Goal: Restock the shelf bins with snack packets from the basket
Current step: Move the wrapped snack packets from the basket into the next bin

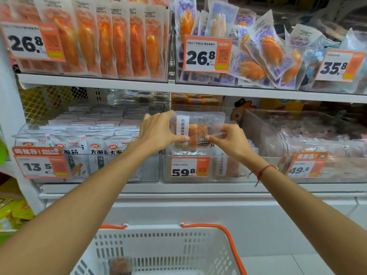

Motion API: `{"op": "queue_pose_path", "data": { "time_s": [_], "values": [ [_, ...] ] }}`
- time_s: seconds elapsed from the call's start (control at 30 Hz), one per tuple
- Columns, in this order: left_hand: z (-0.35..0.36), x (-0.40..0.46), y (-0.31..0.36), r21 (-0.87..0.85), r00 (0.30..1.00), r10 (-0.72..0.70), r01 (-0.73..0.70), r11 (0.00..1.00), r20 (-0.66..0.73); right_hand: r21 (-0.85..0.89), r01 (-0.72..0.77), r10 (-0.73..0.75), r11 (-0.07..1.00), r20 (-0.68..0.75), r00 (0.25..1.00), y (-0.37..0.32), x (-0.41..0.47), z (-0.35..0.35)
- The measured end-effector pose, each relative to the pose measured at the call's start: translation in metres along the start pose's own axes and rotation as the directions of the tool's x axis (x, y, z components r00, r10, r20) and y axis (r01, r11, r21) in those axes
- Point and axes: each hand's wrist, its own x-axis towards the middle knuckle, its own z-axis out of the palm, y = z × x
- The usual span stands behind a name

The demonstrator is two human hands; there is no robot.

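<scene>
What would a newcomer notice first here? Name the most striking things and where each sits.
Dead centre, the left hand and right hand hold one clear snack packet over the middle bin tagged 59.8. Above, a row of orange packets fills the upper-left shelf. Below, a white basket with orange handles sits at the bottom edge.

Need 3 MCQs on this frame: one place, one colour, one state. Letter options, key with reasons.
1. The held packet is above the bin tagged:
A 13.5
B 59.8
C 49.8

2. The basket handles are:
A orange
B blue
C black

3. The packet is held by:
A left hand only
B right hand only
C both hands

Key: 1 B, the 59.8 tag sits right below the packet. 2 A, orange handle on a white basket. 3 C, left hand and right hand each pinch a bottom corner.
</scene>
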Motion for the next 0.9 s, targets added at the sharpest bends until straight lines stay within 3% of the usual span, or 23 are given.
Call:
{"op": "queue_pose_path", "data": {
  "time_s": [0.1, 0.23, 0.37, 0.47, 0.57, 0.63, 0.73, 0.9],
  "values": [
    [-0.006, -0.002, -0.002, 0.001, 0.993, 0.035, -0.035, 0.999, 0.111, -0.082, 0.004, -0.002, 0.997, 0.027, 1.000, 0.003, -0.007, -0.003],
    [-0.022, -0.004, -0.011, -0.045, 0.944, 0.125, -0.116, 0.992, 0.307, 0.004, 0.009, -0.010, 1.000, 0.121, 0.993, -0.001, -0.017, -0.005],
    [-0.025, -0.003, -0.014, -0.289, 0.964, 0.194, -0.137, 0.948, 0.180, 0.251, -0.091, 0.038, 0.964, 0.211, 0.977, -0.004, -0.012, -0.013],
    [-0.024, 0.002, -0.013, -0.423, 0.967, 0.133, -0.030, 0.906, 0.215, 0.387, -0.068, 0.018, 0.920, 0.132, 0.991, -0.008, -0.008, -0.021],
    [-0.022, 0.000, -0.020, -0.104, 0.974, 0.063, -0.041, 0.994, 0.216, 0.467, -0.008, 0.026, 0.884, -0.032, 0.999, 0.001, -0.010, -0.033],
    [-0.022, -0.003, -0.020, 0.101, 0.965, 0.152, -0.177, 0.979, 0.214, 0.510, -0.017, 0.076, 0.860, -0.095, 0.993, 0.010, -0.013, -0.043],
    [-0.017, 0.002, -0.014, 0.196, 0.889, 0.230, -0.327, 0.925, 0.397, 0.564, -0.090, 0.165, 0.821, -0.083, 0.983, 0.019, -0.017, -0.049],
    [-0.013, 0.026, -0.010, 0.330, 0.837, 0.293, -0.468, 0.819, 0.461, 0.708, -0.194, 0.241, 0.679, 0.035, 0.970, 0.024, -0.019, -0.035]
  ]
}}
